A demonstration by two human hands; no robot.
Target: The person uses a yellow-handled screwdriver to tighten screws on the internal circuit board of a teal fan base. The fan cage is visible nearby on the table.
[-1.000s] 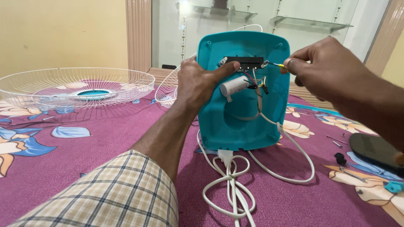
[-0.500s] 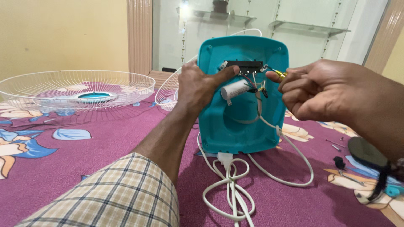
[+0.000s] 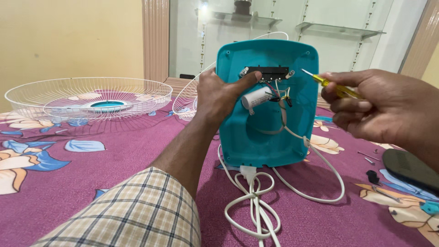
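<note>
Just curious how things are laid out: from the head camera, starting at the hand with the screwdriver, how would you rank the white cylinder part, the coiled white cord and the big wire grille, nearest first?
From the right hand:
1. White cylindrical capacitor, just left, inside the teal plastic fan base.
2. Coiled white power cord, lower left on the cloth.
3. Round white wire fan grille, far left.

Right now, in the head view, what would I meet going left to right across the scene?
White wire fan guard → left hand gripping the teal fan base → white capacitor → yellow screwdriver → right hand → dark cover at the right edge.
</note>
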